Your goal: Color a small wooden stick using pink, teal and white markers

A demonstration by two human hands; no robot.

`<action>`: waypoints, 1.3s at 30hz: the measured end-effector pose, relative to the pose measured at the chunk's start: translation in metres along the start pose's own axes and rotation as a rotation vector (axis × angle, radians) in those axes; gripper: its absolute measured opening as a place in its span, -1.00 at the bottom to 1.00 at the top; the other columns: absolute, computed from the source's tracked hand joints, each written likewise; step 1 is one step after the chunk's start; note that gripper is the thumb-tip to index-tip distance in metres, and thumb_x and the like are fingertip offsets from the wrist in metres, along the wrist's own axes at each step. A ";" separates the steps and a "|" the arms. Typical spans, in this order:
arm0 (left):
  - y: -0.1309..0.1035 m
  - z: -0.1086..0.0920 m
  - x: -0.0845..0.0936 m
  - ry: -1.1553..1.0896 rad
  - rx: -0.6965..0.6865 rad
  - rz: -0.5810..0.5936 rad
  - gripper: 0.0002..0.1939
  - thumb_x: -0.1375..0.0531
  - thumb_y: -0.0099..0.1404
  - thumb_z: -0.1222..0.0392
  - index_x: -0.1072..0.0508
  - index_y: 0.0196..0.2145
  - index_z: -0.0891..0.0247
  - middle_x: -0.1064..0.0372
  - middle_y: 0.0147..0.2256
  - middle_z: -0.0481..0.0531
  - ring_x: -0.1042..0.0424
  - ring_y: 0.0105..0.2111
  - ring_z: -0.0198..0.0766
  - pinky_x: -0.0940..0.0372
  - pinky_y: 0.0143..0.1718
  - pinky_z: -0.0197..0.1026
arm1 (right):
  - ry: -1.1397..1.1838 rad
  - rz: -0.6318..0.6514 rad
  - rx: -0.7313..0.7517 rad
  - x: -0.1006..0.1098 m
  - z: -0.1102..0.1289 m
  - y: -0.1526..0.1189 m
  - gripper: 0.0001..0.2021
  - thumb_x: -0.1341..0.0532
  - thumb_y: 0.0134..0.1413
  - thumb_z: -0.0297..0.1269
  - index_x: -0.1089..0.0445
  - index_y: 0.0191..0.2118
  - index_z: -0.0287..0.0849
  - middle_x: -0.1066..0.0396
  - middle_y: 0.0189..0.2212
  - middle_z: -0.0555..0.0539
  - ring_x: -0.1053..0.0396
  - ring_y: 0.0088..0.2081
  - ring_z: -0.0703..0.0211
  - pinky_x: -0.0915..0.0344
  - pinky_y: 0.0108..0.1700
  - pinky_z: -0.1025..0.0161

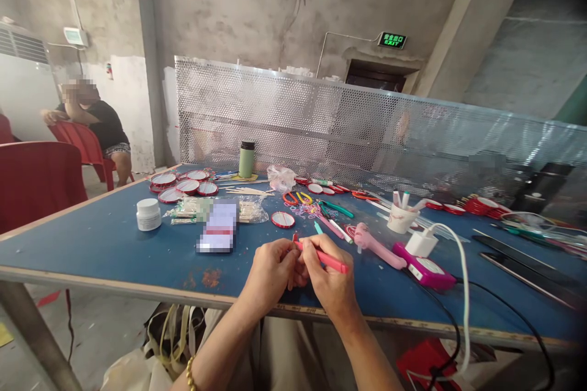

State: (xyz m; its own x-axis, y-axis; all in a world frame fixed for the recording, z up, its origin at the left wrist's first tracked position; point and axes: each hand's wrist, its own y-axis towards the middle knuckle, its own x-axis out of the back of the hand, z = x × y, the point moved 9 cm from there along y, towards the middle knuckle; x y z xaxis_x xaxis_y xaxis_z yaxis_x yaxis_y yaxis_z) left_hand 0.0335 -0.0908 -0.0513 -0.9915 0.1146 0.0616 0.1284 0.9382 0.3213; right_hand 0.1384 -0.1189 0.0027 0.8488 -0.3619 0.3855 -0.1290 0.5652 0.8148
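Near the table's front edge, my right hand (331, 275) grips a slim red pen-shaped tool (334, 261), held slanting across the fingers. Close against it, my left hand (271, 270) is closed, its fingertips pinched together near the tool's tip. A small dark red bit shows above those fingertips, but what the left hand holds is mostly hidden. Just beyond the hands lies a round red-rimmed disc (283, 220) with a pale face. To its right are a teal pen-like stick (318, 228) and a pile of small coloured pieces (310, 210).
A phone (218, 226), a white jar (148, 215) and more red-rimmed discs (188, 187) lie left. Right are a pink handheld fan (380, 247), a purple power strip (424, 267) with cables, and a paper cup (402, 219) of pens. A perforated metal panel (293, 116) stands behind. A person (107, 125) sits far left.
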 end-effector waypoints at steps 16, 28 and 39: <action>0.001 0.002 0.000 -0.035 0.012 0.007 -0.72 -0.07 0.28 0.07 -0.32 -0.54 0.23 -0.43 -0.64 -0.04 -0.42 -0.66 -0.30 -0.25 -0.61 -0.33 | 0.012 -0.006 -0.017 0.000 -0.002 -0.001 -0.73 -0.09 0.33 -0.23 -0.30 -0.44 -0.14 -0.36 -0.61 0.04 -0.31 -0.61 0.31 -0.26 -0.49 0.37; 0.002 0.005 0.000 -0.036 0.012 0.011 -0.72 -0.07 0.29 0.08 -0.33 -0.52 0.22 -0.43 -0.63 -0.03 -0.43 -0.64 -0.27 -0.26 -0.60 -0.32 | 0.001 -0.007 -0.011 0.000 -0.001 0.000 -0.73 -0.09 0.32 -0.26 -0.29 -0.44 -0.15 -0.36 -0.60 0.04 -0.31 -0.59 0.31 -0.25 -0.47 0.37; 0.001 0.002 0.000 -0.029 0.010 0.007 -0.72 -0.08 0.29 0.08 -0.32 -0.53 0.23 -0.43 -0.64 -0.04 -0.38 -0.67 -0.31 -0.23 -0.61 -0.33 | 0.002 -0.008 0.009 0.000 0.001 0.001 -0.74 -0.09 0.32 -0.28 -0.30 -0.44 -0.16 -0.34 -0.60 0.06 -0.29 -0.60 0.33 -0.24 -0.48 0.38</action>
State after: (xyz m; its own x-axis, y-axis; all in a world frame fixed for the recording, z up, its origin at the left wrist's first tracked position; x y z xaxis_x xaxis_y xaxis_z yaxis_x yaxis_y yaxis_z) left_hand 0.0334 -0.0892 -0.0530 -0.9908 0.1302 0.0365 0.1351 0.9407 0.3112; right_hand 0.1377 -0.1197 0.0038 0.8507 -0.3651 0.3781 -0.1268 0.5556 0.8218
